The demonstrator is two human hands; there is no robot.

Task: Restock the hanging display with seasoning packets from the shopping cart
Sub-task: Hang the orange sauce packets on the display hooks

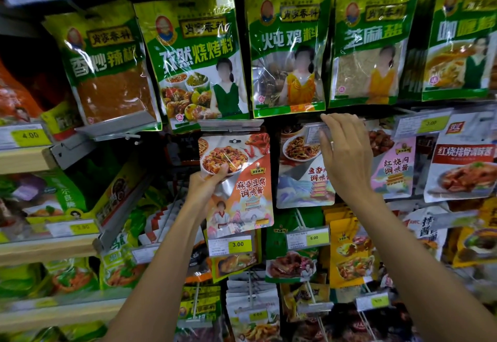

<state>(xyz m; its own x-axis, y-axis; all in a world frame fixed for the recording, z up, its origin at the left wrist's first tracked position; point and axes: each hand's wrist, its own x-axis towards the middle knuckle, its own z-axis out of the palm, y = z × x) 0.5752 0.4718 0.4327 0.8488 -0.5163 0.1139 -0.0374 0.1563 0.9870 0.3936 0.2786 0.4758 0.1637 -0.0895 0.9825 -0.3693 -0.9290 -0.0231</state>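
We were mid-hanging: our left hand (207, 183) gripped the mapo tofu seasoning packet (242, 188) by its left edge, thumb across the front, with its hang hole (234, 141) just under a grey label holder (231, 125). Our right hand (347, 158) pinched the neighbouring price label flap (313, 133). Next, we judged, the hole needed lining up and sliding on behind that holder.

You get one view only: your head-worn wide-angle camera faces the display (231, 125) head-on, so near it fills the frame.

Arms raised; left hand (207, 188) grips a packet (250, 191), right hand (347, 158) pinches a tag (312, 133).
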